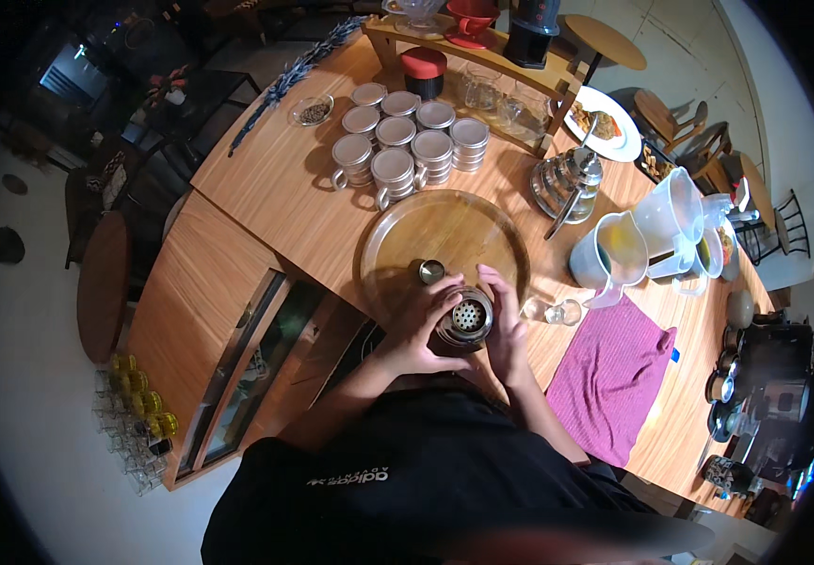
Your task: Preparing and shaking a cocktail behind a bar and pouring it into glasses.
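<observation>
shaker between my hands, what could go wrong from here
The shaker has its strainer holes uncovered, so any liquid inside, which I can't see, might spill if it tips. The left hand could knock the small metal cup on the round tray. The right hand might bump the nearest small clear glass.

The base of the shaker point(468, 316) is hidden.

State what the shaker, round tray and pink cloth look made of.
Shaker: probably metal, polished, given its glint and perforated top. Round tray: perhaps varnished wood, from its brown, glossy surface, though coated metal is possible. Pink cloth: likely woven fabric, matte, judging by its soft wrinkles.
</observation>
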`<action>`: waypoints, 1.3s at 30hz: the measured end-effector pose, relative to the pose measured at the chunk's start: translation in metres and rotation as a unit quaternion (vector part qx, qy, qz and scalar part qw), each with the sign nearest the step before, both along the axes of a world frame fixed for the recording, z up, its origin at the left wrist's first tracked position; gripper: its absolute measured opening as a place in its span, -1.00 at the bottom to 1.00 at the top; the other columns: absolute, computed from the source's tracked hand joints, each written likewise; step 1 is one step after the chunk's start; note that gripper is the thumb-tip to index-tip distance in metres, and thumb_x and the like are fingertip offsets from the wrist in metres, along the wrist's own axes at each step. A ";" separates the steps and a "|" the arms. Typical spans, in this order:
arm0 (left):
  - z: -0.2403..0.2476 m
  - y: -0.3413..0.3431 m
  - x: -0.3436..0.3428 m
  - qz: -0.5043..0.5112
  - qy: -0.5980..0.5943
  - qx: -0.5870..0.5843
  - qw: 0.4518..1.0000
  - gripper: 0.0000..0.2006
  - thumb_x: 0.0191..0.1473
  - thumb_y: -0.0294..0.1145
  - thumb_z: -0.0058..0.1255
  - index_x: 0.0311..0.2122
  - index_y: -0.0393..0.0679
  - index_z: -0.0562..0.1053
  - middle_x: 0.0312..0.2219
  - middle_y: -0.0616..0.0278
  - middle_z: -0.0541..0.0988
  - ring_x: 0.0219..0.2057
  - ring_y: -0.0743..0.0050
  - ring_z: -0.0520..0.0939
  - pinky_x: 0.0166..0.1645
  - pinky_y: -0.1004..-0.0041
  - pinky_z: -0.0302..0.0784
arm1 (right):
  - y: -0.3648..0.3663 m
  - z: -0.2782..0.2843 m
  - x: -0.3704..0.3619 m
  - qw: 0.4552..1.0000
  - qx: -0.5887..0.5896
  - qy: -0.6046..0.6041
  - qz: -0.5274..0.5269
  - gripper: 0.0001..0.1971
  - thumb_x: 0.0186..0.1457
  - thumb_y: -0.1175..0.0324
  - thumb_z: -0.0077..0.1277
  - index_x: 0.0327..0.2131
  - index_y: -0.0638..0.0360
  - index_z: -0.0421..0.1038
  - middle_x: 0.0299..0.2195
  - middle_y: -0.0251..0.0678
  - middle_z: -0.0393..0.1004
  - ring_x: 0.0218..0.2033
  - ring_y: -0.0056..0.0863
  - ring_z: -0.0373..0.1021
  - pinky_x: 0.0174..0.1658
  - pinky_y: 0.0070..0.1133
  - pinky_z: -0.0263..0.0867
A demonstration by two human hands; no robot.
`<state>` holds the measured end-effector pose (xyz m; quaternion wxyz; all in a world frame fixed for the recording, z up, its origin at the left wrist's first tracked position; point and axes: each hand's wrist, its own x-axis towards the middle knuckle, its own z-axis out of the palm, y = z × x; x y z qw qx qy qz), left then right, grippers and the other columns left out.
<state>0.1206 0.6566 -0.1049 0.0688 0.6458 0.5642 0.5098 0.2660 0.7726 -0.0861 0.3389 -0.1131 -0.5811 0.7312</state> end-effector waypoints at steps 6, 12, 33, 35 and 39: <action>-0.003 0.017 0.016 0.061 -0.040 0.051 0.996 -0.01 -0.29 -0.38 0.57 0.25 -0.09 0.16 0.15 -0.10 0.42 0.16 -0.01 0.50 0.26 0.10 0.39 | 0.066 -0.005 -0.027 0.987 -0.041 -0.153 0.039 -0.70 0.40 0.26 -0.14 0.08 0.17 0.40 0.03 -0.30 0.42 0.05 -0.39 0.37 0.16 -0.42 0.27; -0.026 -0.008 0.016 0.078 -0.252 0.091 0.960 0.09 -0.24 -0.42 0.54 0.34 -0.20 0.04 0.18 -0.03 0.36 0.19 0.16 0.46 0.24 0.22 0.44 | 0.068 -0.013 -0.068 0.839 0.480 -0.246 0.071 -0.36 -0.06 0.44 0.28 0.16 0.18 0.38 0.04 0.05 0.35 -0.03 0.05 0.43 0.10 -0.33 0.36; 0.057 -0.039 -0.109 -0.005 -0.164 -0.016 0.986 -0.01 -0.23 -0.38 0.49 0.32 -0.18 0.16 0.13 0.01 0.43 0.19 0.17 0.48 0.26 0.26 0.40 | 0.006 0.160 -0.088 0.865 0.453 -0.211 0.037 -0.45 -0.09 0.49 0.35 0.05 0.25 0.48 -0.18 -0.14 0.56 -0.20 -0.24 0.51 -0.09 -0.41 0.42; 0.061 -0.040 -0.116 -0.022 -0.153 -0.025 0.988 0.02 -0.23 -0.38 0.50 0.33 -0.18 0.13 0.14 0.02 0.42 0.21 0.19 0.46 0.27 0.24 0.38 | 0.009 0.155 -0.100 0.845 0.509 -0.164 0.032 -0.45 -0.07 0.46 0.35 0.06 0.24 0.48 -0.16 -0.14 0.56 -0.18 -0.21 0.51 -0.07 -0.40 0.42; 0.063 -0.043 -0.127 -0.044 -0.142 -0.033 0.988 0.05 -0.22 -0.39 0.49 0.36 -0.16 0.07 0.18 -0.02 0.36 0.22 0.14 0.45 0.26 0.23 0.40 | -0.014 0.162 -0.111 0.842 0.513 -0.157 0.061 -0.44 0.07 0.38 0.26 0.18 0.20 0.43 0.01 -0.07 0.55 0.03 -0.09 0.48 0.09 -0.36 0.38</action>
